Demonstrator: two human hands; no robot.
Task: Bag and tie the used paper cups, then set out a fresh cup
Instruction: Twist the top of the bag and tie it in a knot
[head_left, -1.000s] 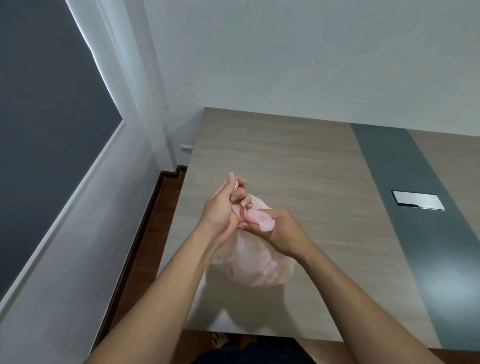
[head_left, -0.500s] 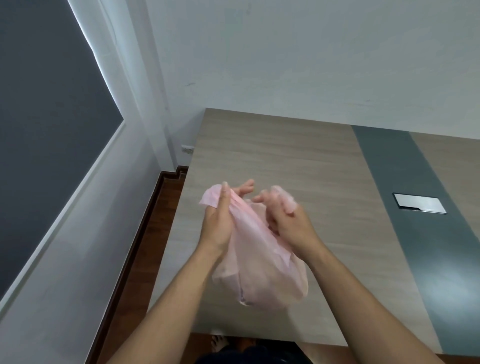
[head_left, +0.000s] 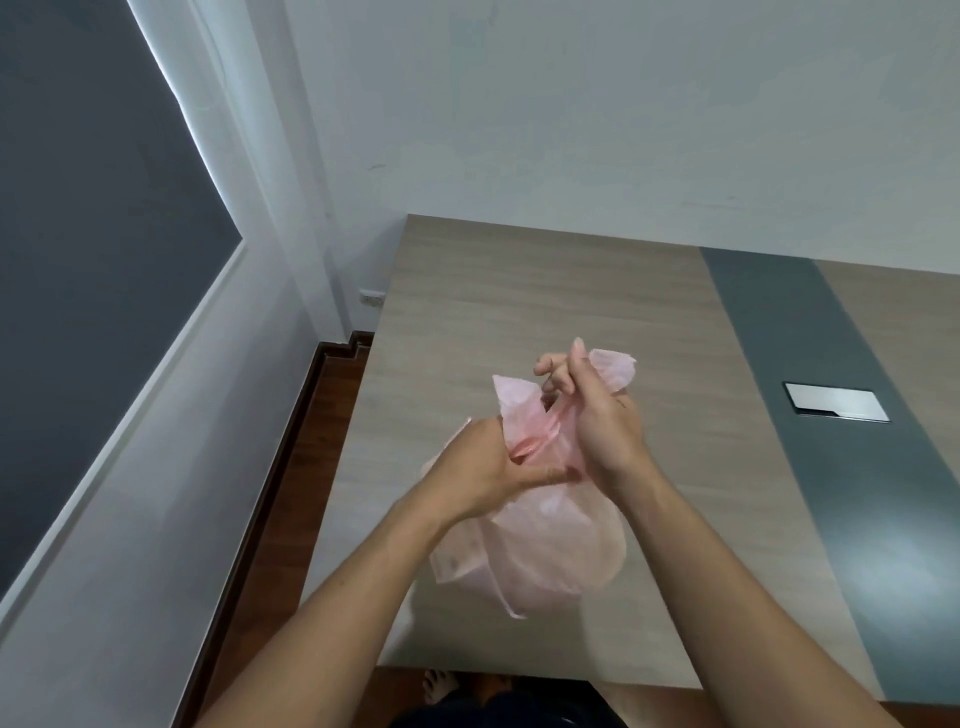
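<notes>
A thin pink plastic bag (head_left: 545, 551) hangs bulging just above the wooden table (head_left: 498, 301), near its front left corner. Its contents are hidden by the cloudy plastic. My left hand (head_left: 493, 475) grips the bag's gathered neck low down, thumb pointing right. My right hand (head_left: 597, 421) sits higher and pinches one of the bag's handle loops, whose end sticks out to the upper right. The other handle stands up between my two hands. No loose paper cup is in view.
A dark grey strip (head_left: 810, 405) runs down the table's right half, with a silver cable hatch (head_left: 836, 399) set in it. A white wall is behind, a dark window (head_left: 88, 218) at left, and wooden floor (head_left: 280, 499) lies beside the table's left edge.
The bag's handles were pulled apart and then crossed. My right hand rose and moved right with one handle, while my left hand dropped to the bag's neck. The bag hangs lower.
</notes>
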